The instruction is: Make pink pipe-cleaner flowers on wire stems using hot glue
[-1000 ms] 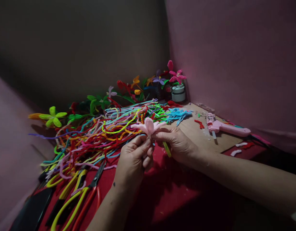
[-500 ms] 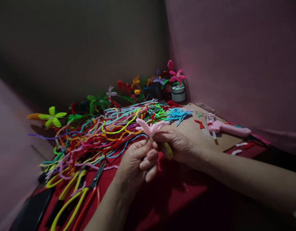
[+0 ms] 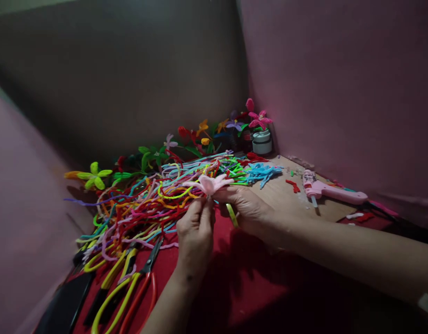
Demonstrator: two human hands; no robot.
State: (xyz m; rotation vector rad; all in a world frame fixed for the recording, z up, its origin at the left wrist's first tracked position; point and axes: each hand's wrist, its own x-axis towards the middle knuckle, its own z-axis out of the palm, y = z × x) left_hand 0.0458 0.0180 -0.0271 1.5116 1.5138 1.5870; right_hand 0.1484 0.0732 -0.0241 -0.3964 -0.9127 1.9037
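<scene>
A pale pink pipe-cleaner flower (image 3: 210, 184) stands upright with its petals spread, in front of the heap of pipe cleaners. My left hand (image 3: 196, 227) pinches it just under the petals between thumb and finger. Beside it, my right hand (image 3: 249, 206) is closed, its fingertips at the flower's base. A roll of yellow-green tape (image 3: 231, 215) hangs within the right hand's grip, seen nearly edge-on. The flower's stem and the tape's free end are mostly hidden by the fingers.
Loose colourful pipe cleaners (image 3: 140, 204) cover the red cloth. Scissors (image 3: 149, 264) and yellow-handled pliers (image 3: 113, 273) lie at the front left, near a black flat object (image 3: 66, 301). A pink glue gun (image 3: 334, 191) rests on a board (image 3: 269, 195). Finished flowers (image 3: 94, 175) line the back wall.
My left hand has turned, now showing its back, and the flower has tilted with its petals spread wider. The tape roll has swung edge-on. The whole view has shifted slightly.
</scene>
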